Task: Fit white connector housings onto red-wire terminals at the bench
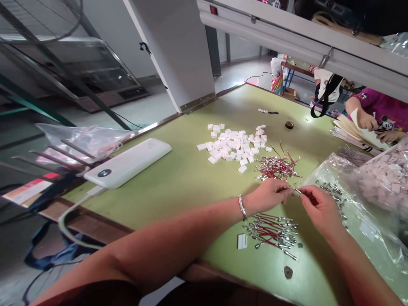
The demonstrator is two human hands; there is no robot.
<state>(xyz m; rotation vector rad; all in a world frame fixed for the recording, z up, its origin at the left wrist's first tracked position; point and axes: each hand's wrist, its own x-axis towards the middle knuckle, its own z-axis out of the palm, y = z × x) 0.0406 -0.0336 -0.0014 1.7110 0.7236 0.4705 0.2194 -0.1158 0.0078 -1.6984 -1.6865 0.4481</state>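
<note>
Over the green table, my left hand (270, 195) and my right hand (320, 208) meet, fingertips pinched close together. A small shiny metal terminal (298, 191) juts from the fingers of my right hand. Whatever my left fingers pinch is too small to make out. Just beyond my left hand lies a tangled heap of short red wires with metal ends (276, 167). Nearer me is a flatter row of similar red wires (272, 231). Loose metal terminals (333, 192) lie on clear plastic beside my right hand.
White plastic connector housings (234, 144) are piled mid-table; one white piece (242, 241) lies near the front. A white power bank (129, 163) with a cable rests left. Black tape (289, 125) sits farther back. A plastic bag (382, 178) and another person's hands (366, 121) are right.
</note>
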